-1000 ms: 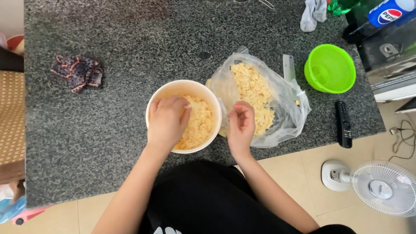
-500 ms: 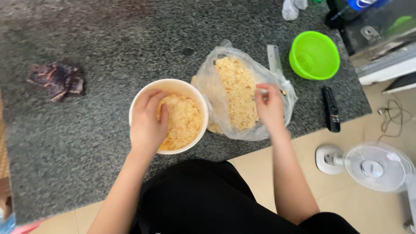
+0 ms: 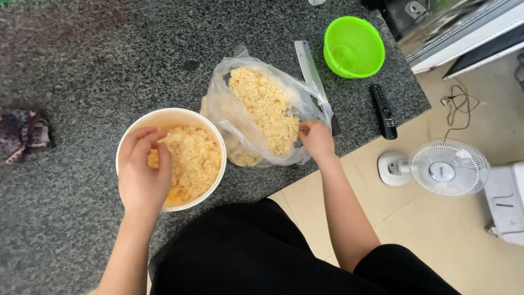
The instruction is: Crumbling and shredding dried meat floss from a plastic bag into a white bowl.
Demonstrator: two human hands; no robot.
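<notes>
A white round bowl (image 3: 219,143) holds yellow crumbly food (image 3: 194,158) and stands near the counter's front edge. My left hand (image 3: 143,176) is over the bowl's left half, its fingers curled and pinched together on the crumbs. To the right lies a clear plastic bag (image 3: 236,123), open, with more of the same crumbly food (image 3: 263,104) inside. My right hand (image 3: 316,139) is at the bag's near right edge, fingers closed on the plastic next to the crumbs.
The counter (image 3: 98,65) is dark speckled stone. A knife (image 3: 308,65) lies behind the bag, with a green colander (image 3: 353,46) and a black remote (image 3: 383,112) to its right. A dark cloth (image 3: 22,134) sits far left. A white fan (image 3: 445,166) stands on the floor.
My right hand has moved from beside the bowl to the right edge of the bag. My left hand has stayed in the bowl. The view has shifted.
</notes>
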